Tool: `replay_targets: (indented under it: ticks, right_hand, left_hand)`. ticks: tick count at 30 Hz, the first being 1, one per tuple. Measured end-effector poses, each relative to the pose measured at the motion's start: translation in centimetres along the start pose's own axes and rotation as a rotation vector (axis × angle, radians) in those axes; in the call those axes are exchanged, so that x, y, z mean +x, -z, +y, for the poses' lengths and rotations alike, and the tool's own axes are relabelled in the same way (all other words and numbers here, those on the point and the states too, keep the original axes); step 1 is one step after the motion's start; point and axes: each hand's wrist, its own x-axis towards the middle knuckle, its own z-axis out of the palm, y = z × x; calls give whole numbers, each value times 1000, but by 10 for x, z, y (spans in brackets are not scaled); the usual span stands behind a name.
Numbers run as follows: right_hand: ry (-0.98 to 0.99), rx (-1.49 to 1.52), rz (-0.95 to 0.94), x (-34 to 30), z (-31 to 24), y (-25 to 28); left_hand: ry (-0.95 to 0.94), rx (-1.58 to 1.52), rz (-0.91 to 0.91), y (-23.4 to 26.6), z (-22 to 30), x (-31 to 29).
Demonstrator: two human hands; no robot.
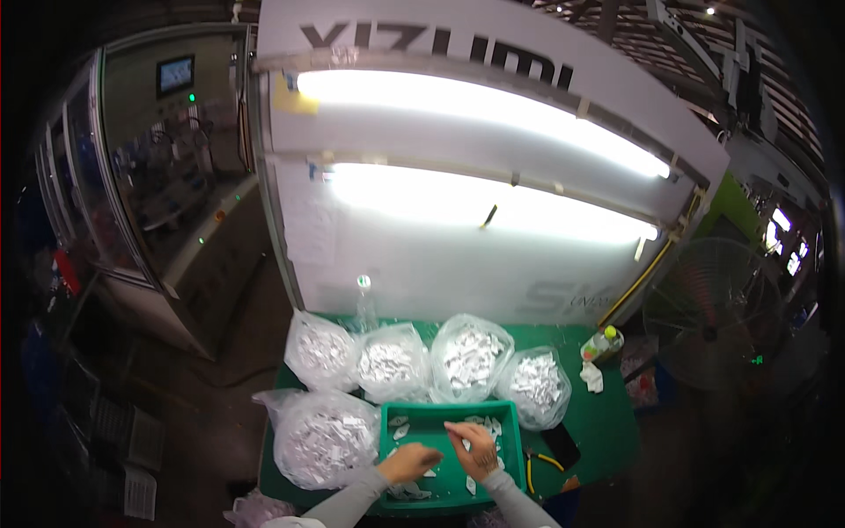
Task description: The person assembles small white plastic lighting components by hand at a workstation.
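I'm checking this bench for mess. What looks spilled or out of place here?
Nothing looks spilled. The small white parts stay inside the green tray and the clear bags. Both hands, left hand and right hand, are over the tray. Only a crumpled white rag lies loose near the table's right edge.

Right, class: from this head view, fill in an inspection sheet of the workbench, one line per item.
Surface: green table, crowded.
Job's things: green tray holding small pale parts; five clear bags of similar parts behind and left of it.
Clutter: cutters with yellow handles, dark flat device, bottle with yellow-green cap, crumpled white cloth, clear bottle.
Grippers: left hand and right hand over the tray; grip too small to tell.
Cables: yellow hose at right.
Surroundings: lit white machine panel, floor fan, glass-fronted machine.
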Motion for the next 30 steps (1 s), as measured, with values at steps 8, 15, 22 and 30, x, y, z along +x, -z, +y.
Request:
replay_targets:
  ticks: [8, 15, 22, 30]
  right_hand:
    - [-588, 345, 141, -42, -117, 50]
    - [-599, 188, 110, -30, -196, 59]
    - [-318, 329, 70, 39, -224, 84]
    - [2, 342, 23, 91, -233, 138]
  left_hand:
    - [689, -857, 90, 71, 102, -110]
    - [710, -1065, 51, 136, 125, -110]
    - [444, -1030, 277, 217, 214, -52]
    - [281, -962, 463, 231, 278, -37]
